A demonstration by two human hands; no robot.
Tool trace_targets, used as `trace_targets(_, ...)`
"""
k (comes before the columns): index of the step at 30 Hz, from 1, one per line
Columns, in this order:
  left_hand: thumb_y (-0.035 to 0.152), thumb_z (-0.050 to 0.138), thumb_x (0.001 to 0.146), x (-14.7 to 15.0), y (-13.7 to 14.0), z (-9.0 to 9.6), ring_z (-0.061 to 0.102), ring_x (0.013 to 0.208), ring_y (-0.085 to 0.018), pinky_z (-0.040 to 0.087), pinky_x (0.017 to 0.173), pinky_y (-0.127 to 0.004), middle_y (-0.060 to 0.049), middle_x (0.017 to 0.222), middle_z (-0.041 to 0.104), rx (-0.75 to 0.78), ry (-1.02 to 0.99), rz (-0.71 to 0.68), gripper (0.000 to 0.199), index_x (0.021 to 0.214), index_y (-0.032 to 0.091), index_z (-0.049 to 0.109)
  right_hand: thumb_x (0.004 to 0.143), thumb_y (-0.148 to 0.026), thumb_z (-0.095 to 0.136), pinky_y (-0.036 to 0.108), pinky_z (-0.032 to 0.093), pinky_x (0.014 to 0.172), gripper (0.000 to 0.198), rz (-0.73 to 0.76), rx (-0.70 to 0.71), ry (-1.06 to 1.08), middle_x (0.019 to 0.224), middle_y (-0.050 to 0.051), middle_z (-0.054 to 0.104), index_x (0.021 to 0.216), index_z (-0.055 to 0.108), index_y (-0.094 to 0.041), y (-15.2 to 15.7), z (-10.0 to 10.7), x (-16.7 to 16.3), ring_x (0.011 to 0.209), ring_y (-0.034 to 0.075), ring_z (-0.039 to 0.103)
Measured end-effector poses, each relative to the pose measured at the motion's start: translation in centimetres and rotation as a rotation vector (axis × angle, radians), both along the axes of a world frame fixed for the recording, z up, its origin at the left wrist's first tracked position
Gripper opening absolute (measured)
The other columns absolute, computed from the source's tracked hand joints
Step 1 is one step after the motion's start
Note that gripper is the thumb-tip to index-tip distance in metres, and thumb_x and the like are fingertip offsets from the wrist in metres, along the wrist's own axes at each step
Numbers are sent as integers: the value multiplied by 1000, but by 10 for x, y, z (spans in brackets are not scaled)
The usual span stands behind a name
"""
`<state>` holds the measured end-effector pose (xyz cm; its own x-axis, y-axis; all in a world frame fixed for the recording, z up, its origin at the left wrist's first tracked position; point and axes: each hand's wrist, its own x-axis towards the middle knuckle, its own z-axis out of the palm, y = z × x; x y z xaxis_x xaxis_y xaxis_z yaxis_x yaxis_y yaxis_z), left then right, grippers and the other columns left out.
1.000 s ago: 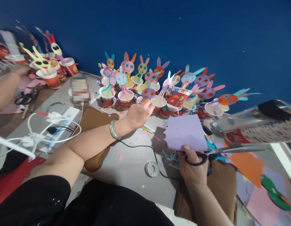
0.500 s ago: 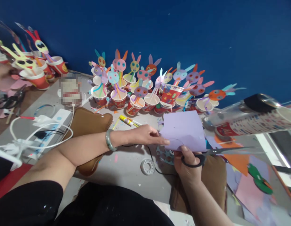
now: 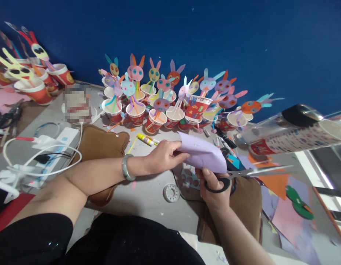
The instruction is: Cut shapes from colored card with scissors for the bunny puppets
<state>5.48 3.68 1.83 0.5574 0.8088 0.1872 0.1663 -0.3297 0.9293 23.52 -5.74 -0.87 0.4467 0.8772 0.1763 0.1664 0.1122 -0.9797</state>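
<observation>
A sheet of purple paper (image 3: 205, 154) is held between my two hands, bending over on itself. My left hand (image 3: 166, 156) is closed on its left edge, thumb on the near side and fingers behind. My right hand (image 3: 216, 187) has the black handle of a pair of scissors (image 3: 250, 171) looped round it, the blades pointing right. The right thumb also touches the paper's lower edge. Below the hands, a white tape roll (image 3: 171, 193) lies on the grey table (image 3: 148, 198).
Several paper cups (image 3: 155, 120) with paper rabbit figures line the blue wall. At right lean stacked cups in a clear sleeve (image 3: 286, 136), near coloured paper scraps (image 3: 288, 206). A yellow glue stick (image 3: 145, 139), a brown cushion (image 3: 101, 143) and a power strip (image 3: 60, 154) are at left.
The purple sheet was flatter and raised; now it is bent and lower. My left fingers have moved from pointing along it to gripping its edge. The right hand has shifted slightly left.
</observation>
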Motion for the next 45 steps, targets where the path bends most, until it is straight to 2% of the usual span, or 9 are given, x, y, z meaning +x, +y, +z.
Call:
trace_targets(5, 38, 58, 91, -5, -6, 2, 66, 74, -17, 50, 73, -28, -6, 76, 70, 355, 37, -158, 26, 85, 16, 71, 79, -43, 72, 26, 40, 39, 39, -34, -30, -51, 46, 1, 55, 52, 58, -19, 1, 5, -2, 42, 14, 51)
trace_targets(10, 37, 57, 93, -3, -6, -4, 69, 100, -19, 52, 87, -27, -8, 101, 74, 348, -13, -91, 31, 115, 19, 68, 79, -38, 74, 25, 41, 41, 39, -22, -19, -130, 46, 0, 56, 50, 58, -18, -1, 8, -1, 42, 12, 50)
trace_targets(14, 40, 60, 91, -3, -3, -1, 68, 90, -19, 52, 83, -30, -9, 93, 73, 348, -83, 39, 27, 98, 15, 69, 80, -30, 74, 24, 37, 38, 37, -41, -34, -200, 40, -2, 51, 48, 59, -18, -2, 9, -2, 38, 10, 45)
trace_targets(17, 39, 65, 86, -1, -3, 1, 67, 84, -17, 52, 79, -29, -7, 87, 73, 225, -106, -36, 25, 89, 14, 69, 80, -29, 72, 24, 35, 37, 38, -66, -34, -207, 39, -2, 51, 47, 59, -18, -2, 14, -5, 37, 10, 43)
trace_targets(21, 31, 68, 82, 3, -5, 0, 65, 71, -14, 51, 66, -24, -5, 78, 72, -142, -113, -190, 20, 88, 12, 68, 83, -37, 69, 25, 36, 39, 40, -93, -30, -185, 41, -1, 52, 48, 58, -19, 0, 17, -6, 38, 11, 43)
trace_targets(25, 34, 72, 79, 5, -5, 9, 63, 62, -12, 51, 57, -23, -4, 72, 70, -417, -260, -148, 24, 81, 11, 68, 86, -47, 65, 30, 48, 54, 41, -7, 11, -123, 57, 4, 60, 57, 60, -19, 0, 11, -3, 60, 19, 61)
trace_targets(29, 37, 82, 68, 3, -2, 25, 63, 64, -12, 52, 59, -24, -4, 72, 70, -429, -385, 20, 30, 76, 11, 68, 79, -65, 66, 33, 51, 60, 47, 227, 17, -99, 86, 9, 68, 81, 68, -18, -2, 7, -1, 70, 20, 63)
trace_targets(34, 34, 79, 70, 1, -1, 32, 63, 66, -12, 52, 61, -23, -4, 74, 70, -494, -453, 61, 26, 77, 11, 68, 74, -77, 64, 31, 48, 61, 69, 520, -106, -207, 75, 4, 60, 105, 67, -16, -4, 8, -5, 67, 19, 58)
trace_targets(45, 27, 75, 73, 4, -16, 29, 60, 66, -10, 49, 62, -23, 0, 63, 63, -510, -392, 42, 23, 62, 16, 58, 73, -84, 56, 27, 37, 54, 66, 626, -162, -218, 67, -1, 49, 82, 58, -18, -1, 9, -19, 60, 14, 45)
